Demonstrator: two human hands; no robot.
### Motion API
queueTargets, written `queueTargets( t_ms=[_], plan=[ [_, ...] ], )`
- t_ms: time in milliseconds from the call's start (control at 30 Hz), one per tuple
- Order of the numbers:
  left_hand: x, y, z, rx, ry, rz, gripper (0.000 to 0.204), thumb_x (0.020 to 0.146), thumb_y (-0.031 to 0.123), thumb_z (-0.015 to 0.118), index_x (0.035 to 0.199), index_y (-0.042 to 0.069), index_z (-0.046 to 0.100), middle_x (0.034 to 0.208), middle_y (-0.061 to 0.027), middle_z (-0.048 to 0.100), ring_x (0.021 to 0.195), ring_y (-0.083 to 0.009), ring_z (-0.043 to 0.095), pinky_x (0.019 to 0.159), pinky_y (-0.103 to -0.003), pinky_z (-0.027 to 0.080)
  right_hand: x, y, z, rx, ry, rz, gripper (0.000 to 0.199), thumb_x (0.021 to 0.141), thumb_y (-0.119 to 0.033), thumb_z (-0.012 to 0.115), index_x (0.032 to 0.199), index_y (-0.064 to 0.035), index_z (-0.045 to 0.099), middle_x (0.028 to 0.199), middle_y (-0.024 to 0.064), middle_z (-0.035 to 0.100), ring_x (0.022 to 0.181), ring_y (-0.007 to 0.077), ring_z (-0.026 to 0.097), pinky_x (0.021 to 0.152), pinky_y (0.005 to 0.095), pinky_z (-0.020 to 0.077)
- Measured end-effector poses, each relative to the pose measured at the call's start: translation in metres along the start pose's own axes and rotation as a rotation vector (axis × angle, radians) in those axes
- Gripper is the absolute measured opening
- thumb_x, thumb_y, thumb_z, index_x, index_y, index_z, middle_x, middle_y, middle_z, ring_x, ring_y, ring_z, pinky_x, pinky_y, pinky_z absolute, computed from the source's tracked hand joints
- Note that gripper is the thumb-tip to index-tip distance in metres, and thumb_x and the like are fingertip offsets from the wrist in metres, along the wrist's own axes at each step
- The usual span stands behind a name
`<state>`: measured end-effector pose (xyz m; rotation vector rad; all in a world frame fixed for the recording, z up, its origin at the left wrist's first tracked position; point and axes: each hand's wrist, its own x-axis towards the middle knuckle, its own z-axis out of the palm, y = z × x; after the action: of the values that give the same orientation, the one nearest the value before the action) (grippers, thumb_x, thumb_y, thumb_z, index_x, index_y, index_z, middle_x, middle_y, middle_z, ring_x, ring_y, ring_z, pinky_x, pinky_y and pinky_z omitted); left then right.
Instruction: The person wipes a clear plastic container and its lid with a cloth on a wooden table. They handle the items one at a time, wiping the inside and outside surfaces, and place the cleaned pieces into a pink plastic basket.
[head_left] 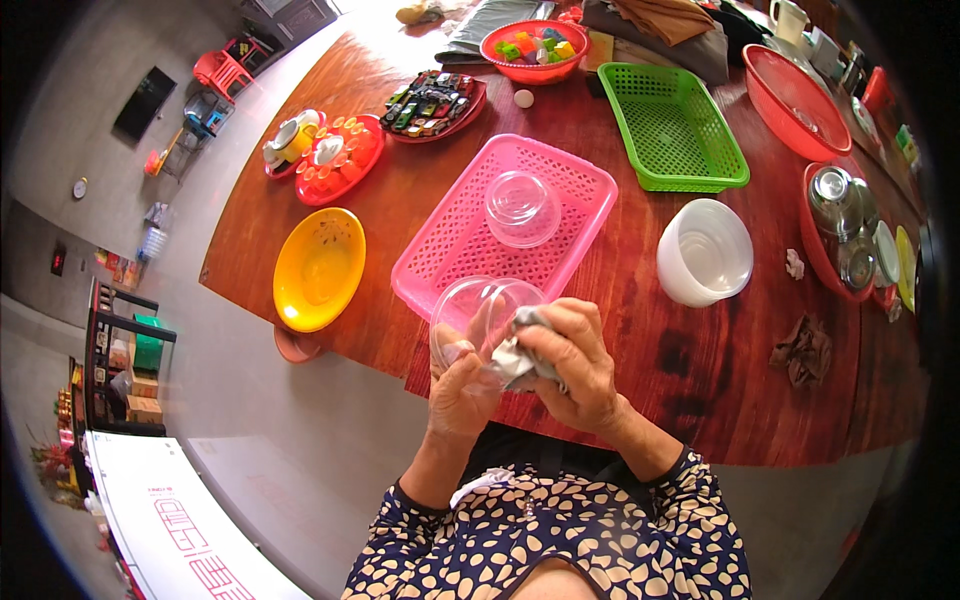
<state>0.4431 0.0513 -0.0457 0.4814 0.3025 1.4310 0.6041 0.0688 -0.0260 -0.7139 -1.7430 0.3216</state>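
Observation:
My left hand (462, 390) grips a clear round plastic bowl (470, 300) by its side, tilted, just past the table's near edge. Bunched in my right hand (575, 365) is a grey-white cloth (525, 355), pressed against the bowl's right side. Part of the cloth is hidden by my fingers. Right beyond my hands lies a pink plastic basket (430, 245) with a perforated bottom. Inside it rests another clear plastic bowl (523, 208).
Left stands a yellow oval dish (320, 270); right, stacked white tubs (705, 252) and a crumpled brown cloth (803, 352). Farther off are a green basket (675, 185), a red tray of cups (340, 185), a plate of toy cars (430, 105) and a red basin (795, 105).

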Motion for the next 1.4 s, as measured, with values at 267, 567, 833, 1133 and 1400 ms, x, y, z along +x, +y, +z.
queueTargets(
  t_ms=[267, 567, 833, 1133, 1400],
  plan=[
    [-0.005, 0.007, -0.007, -0.014, -0.090, -0.096, 0.015, 0.086, 0.000, 0.060, 0.091, 0.010, 0.050, 0.136, -0.0245, 0.047, 0.126, -0.0317, 0.048, 0.105, -0.043, 0.042, 0.023, 0.000, -0.008, -0.010, -0.085, -0.069, 0.034, 0.074, -0.005, 0.069, 0.107, 0.0023, 0.063, 0.112, 0.0152, 0.056, 0.102, 0.0319, 0.052, 0.087, 0.0408, 0.0461],
    [-0.002, -0.002, 0.000, -0.012, -0.027, -0.071, 0.013, 0.088, -0.004, 0.056, 0.093, 0.008, 0.052, 0.139, -0.0229, 0.042, 0.132, -0.0450, 0.035, 0.092, -0.060, 0.050, -0.006, 0.003, 0.006, -0.163, -0.002, 0.312, 0.040, 0.078, 0.004, 0.064, 0.117, 0.0065, 0.055, 0.112, 0.0217, 0.054, 0.103, 0.0372, 0.052, 0.090, 0.0422, 0.0443],
    [0.002, -0.006, 0.005, 0.083, -0.032, 0.020, 0.009, 0.089, -0.004, 0.057, 0.091, 0.003, 0.052, 0.133, -0.0243, 0.048, 0.125, -0.0442, 0.045, 0.099, -0.050, 0.049, -0.012, -0.020, -0.014, 0.046, -0.109, 0.104, 0.044, 0.073, 0.001, 0.069, 0.115, 0.0049, 0.060, 0.111, 0.0178, 0.053, 0.100, 0.0328, 0.052, 0.084, 0.0397, 0.0476],
    [-0.008, -0.010, -0.004, 0.187, -0.132, 0.003, 0.019, 0.084, 0.003, 0.070, 0.099, 0.004, 0.058, 0.123, -0.0153, 0.058, 0.110, -0.0205, 0.059, 0.096, -0.035, 0.050, 0.022, -0.018, -0.016, -0.171, -0.138, -0.202, 0.035, 0.067, -0.008, 0.071, 0.100, 0.0045, 0.065, 0.105, 0.0121, 0.055, 0.099, 0.0286, 0.054, 0.084, 0.0385, 0.0497],
    [-0.014, -0.003, 0.007, 0.417, -0.260, -0.141, 0.012, 0.083, -0.007, 0.066, 0.087, 0.002, 0.061, 0.122, -0.0258, 0.059, 0.102, -0.0242, 0.064, 0.085, -0.037, 0.055, 0.044, 0.037, -0.027, 0.392, -0.376, 0.220, 0.018, 0.077, -0.002, 0.064, 0.094, 0.0008, 0.066, 0.093, 0.0135, 0.062, 0.087, 0.0280, 0.060, 0.079, 0.0367, 0.0491]
  ],
)
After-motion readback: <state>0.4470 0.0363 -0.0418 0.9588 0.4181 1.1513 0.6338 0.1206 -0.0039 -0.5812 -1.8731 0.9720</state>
